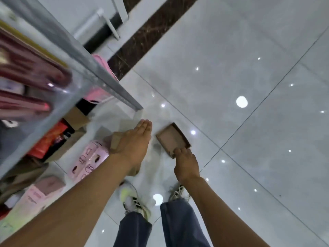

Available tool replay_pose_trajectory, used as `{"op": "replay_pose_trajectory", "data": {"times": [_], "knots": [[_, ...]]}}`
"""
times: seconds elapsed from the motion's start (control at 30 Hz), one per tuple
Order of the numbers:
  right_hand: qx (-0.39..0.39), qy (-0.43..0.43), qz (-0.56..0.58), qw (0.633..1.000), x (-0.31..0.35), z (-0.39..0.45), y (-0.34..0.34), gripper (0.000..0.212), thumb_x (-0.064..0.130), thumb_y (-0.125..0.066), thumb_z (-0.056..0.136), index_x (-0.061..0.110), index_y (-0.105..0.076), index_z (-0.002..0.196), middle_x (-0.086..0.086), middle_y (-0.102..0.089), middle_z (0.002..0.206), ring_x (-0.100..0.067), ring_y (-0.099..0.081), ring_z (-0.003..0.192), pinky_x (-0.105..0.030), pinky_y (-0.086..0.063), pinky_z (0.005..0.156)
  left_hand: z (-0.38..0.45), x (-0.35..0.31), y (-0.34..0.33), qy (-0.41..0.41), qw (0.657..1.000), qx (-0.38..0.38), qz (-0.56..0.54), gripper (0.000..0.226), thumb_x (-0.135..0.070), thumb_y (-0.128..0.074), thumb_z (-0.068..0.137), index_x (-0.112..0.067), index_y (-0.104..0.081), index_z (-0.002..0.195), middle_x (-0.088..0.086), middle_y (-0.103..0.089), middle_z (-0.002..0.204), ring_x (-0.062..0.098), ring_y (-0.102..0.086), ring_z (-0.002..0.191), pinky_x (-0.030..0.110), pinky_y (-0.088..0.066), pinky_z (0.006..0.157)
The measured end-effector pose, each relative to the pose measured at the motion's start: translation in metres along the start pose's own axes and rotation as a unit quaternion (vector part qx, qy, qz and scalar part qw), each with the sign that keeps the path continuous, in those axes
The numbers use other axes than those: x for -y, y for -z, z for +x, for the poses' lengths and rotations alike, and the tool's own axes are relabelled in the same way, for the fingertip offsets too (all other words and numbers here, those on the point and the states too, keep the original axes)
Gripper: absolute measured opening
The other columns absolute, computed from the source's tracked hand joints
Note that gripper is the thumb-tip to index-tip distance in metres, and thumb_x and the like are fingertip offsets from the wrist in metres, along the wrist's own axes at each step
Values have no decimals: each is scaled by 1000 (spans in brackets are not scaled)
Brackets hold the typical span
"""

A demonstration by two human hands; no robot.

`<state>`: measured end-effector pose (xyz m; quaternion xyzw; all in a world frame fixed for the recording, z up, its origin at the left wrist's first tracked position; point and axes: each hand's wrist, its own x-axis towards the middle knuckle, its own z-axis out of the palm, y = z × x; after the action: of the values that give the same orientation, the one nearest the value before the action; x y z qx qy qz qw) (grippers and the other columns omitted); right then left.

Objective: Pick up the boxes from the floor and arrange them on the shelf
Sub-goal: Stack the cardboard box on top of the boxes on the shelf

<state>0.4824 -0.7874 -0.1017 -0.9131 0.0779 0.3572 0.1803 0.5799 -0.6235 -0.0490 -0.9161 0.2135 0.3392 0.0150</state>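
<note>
A small, flat brown cardboard box [172,138] is pinched at its near edge by the right hand [186,164] above the glossy grey tiled floor [249,68]. The left hand [132,145] is held flat, fingers straight and together, over another brown cardboard box [115,139]. A grey metal shelf [74,50] is seen at the left, with pink boxes [89,160] lying beneath it.

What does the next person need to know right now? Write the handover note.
Right hand: grip on the near edge of the flat brown box, which is over the floor tiles.
Left hand: open, fingers straight, holding nothing.
Pink boxes and cardboard boxes lie by the foot of the shelf.
Done: brown box gripped.
Left: shelve it, then the rest.
</note>
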Motion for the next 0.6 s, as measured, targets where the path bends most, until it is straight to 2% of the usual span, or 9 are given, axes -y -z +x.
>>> {"op": "replay_pose_trajectory", "data": {"times": [0.17,0.3,0.47,0.6], "knots": [[28,-6,-20,999,-26,74,-105,56,-3,-45,82,15,-46,135,-10,-48,129,-29,-45,117,-33,-37,93,63,26,-101,-16,1000,17,-12,55,-14,-22,104,-8,4,152,5,7,161,16,6,148,33,-15,119],[57,6,-32,998,-38,123,-176,51,4,-45,86,20,-49,135,-11,-41,138,-31,-40,123,-35,-33,102,90,47,-171,-25,999,41,-15,54,-17,-19,105,-7,5,152,6,7,161,16,8,148,32,-9,121],[100,-3,-58,993,-39,171,-227,53,7,-47,90,29,-49,139,-15,-20,154,-33,-23,140,-39,-21,116,101,70,-229,-1,998,67,-14,53,-23,-13,105,-6,8,151,6,12,160,16,11,148,27,-1,118],[116,-15,-74,990,-32,193,-255,54,7,-50,91,17,-40,143,-19,-15,157,-35,-24,141,-43,-26,115,103,86,-248,10,997,80,-6,54,-25,-14,105,-8,7,152,6,12,161,17,9,148,28,-4,118]]}}
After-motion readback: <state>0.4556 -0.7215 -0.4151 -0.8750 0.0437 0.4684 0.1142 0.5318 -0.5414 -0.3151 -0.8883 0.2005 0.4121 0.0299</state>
